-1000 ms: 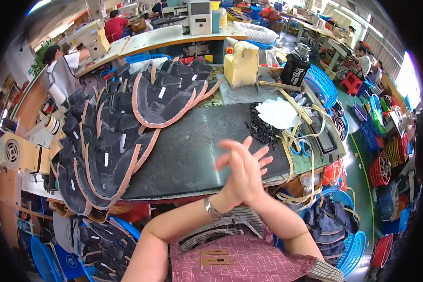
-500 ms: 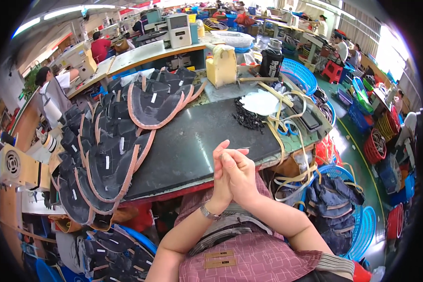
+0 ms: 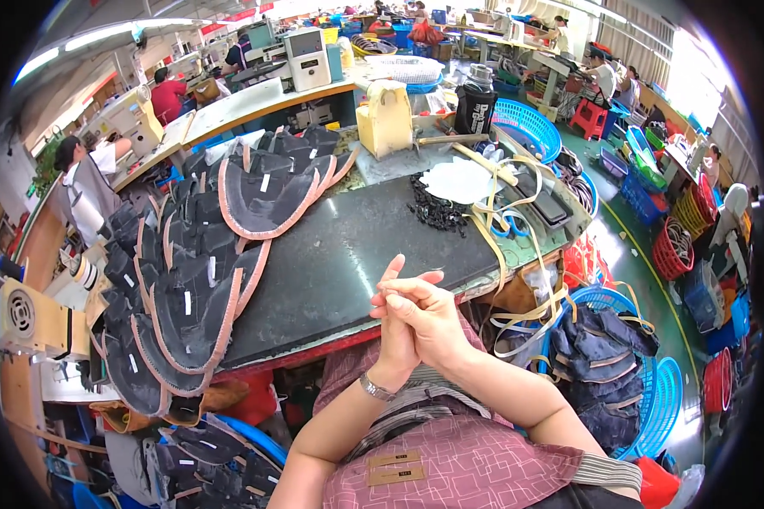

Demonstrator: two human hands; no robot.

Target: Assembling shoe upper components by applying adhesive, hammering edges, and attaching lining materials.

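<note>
My left hand (image 3: 393,335) and my right hand (image 3: 429,318) are pressed together, palm to palm, just in front of the near edge of the dark worktable (image 3: 348,263). Neither hand holds anything. My left wrist wears a metal watch band (image 3: 375,388). To the left on the table lies a long overlapping row of dark shoe upper pieces with pink edging (image 3: 191,288). A small heap of black bits (image 3: 437,212) lies on the table's far right part.
A yellowish machine (image 3: 384,119) stands at the table's back. Pale straps (image 3: 518,254) hang over the right edge. Blue baskets (image 3: 620,365) with dark pieces sit on the floor at right. Other people work at benches behind and to the left.
My hands have come together: a second ago the fingers were spread apart, now they are clasped flat and held lower, near the table edge. The view has tilted a little.
</note>
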